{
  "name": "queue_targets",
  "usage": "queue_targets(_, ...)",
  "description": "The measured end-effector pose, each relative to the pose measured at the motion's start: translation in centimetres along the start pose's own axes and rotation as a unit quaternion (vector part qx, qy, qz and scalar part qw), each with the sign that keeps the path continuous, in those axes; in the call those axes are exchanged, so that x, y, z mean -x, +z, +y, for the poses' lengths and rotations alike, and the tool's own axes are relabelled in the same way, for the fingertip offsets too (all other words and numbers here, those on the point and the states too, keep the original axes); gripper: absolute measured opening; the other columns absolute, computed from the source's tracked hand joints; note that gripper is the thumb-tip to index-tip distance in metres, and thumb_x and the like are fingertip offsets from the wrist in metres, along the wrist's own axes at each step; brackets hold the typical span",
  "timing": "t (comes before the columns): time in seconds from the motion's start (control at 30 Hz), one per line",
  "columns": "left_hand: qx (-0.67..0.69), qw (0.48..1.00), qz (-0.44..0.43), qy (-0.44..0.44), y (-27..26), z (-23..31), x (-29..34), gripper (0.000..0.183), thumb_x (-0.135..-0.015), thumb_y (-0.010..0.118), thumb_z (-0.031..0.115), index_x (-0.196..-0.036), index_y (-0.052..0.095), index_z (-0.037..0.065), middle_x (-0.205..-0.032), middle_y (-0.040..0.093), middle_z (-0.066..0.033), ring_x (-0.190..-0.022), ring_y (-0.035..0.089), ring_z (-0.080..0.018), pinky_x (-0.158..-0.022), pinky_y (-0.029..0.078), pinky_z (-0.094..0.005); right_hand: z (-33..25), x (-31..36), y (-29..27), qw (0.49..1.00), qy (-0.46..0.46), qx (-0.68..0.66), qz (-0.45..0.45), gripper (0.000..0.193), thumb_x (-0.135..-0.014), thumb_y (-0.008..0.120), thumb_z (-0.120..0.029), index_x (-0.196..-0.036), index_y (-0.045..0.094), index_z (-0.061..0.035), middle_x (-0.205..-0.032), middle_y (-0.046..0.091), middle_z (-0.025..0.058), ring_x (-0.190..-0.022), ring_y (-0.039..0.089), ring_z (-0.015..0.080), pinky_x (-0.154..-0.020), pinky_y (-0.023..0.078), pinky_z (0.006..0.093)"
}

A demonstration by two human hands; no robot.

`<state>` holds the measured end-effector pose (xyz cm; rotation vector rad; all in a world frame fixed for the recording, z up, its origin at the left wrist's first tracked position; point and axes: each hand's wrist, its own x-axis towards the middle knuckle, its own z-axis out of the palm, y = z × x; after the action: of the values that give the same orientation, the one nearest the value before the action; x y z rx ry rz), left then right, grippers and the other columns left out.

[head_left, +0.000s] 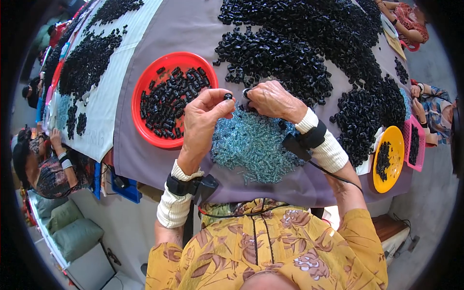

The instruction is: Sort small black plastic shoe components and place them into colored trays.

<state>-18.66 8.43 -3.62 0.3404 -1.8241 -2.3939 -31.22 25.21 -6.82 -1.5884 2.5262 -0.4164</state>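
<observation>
My left hand (199, 118) pinches a small black plastic piece (228, 96) between thumb and fingertips. Beside it, my right hand (276, 100) is closed, knuckles up, with another small dark piece (246, 93) showing at its fingertips. The two pieces are apart. Below both hands spreads a pile of small translucent blue-green pieces (256, 150). Left of my left hand stands a round red tray (138, 118) holding many black pieces (166, 104). A large heap of loose black pieces (270, 58) lies just beyond my right hand.
More black pieces (360, 121) cover the grey tablecloth (145, 166) on the right. A yellow plate (397, 159) and a pink basket (419, 162) stand at the right edge. Other people sit on both sides. Another table (104, 123) with black heaps is at left.
</observation>
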Motion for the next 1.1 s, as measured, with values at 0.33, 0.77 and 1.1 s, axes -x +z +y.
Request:
queue_targets(0.33,0.018,0.999,-0.012,-0.032,1.2,-1.4,-0.6,0.019,-0.089,0.063,0.008,-0.106,0.06,-0.001,-0.095,0.068,-0.0097,-0.081,0.066,-0.0141,-0.072,0.055,-0.0267,-1.6,2.6,-3.2,0.867,0.144,-0.47,0.079,0.022,-0.086,0.065,-0.019,-0.081,0.061,0.0017,-0.057,0.054,0.0014,-0.054,0.051,0.0063,-0.049,0.042,0.0245)
queue_targets(0.77,0.082,0.995,-0.057,-0.026,3.1,-1.0,-0.7,0.02,-0.09,0.062,0.006,-0.107,0.058,-0.003,-0.094,0.067,-0.0101,-0.079,0.066,-0.0152,-0.074,0.056,-0.0288,-3.0,4.1,-4.4,0.956,-0.004,-0.197,0.219,0.014,-0.086,0.061,-0.013,-0.083,0.059,0.0002,-0.075,0.061,0.0151,-0.068,0.06,0.0354,-0.056,0.047,0.042)
queue_targets(1.1,0.035,0.998,-0.057,0.021,4.1,-0.5,-0.3,0.024,-0.088,0.065,0.006,-0.11,0.061,-0.004,-0.089,0.068,-0.0094,-0.077,0.066,-0.0143,-0.072,0.055,-0.0268,-4.0,4.9,-5.5,0.928,0.038,-0.21,0.305,0.016,-0.081,0.067,-0.01,-0.093,0.065,0.0009,-0.085,0.064,0.015,-0.073,0.06,0.0317,-0.064,0.048,0.0388)
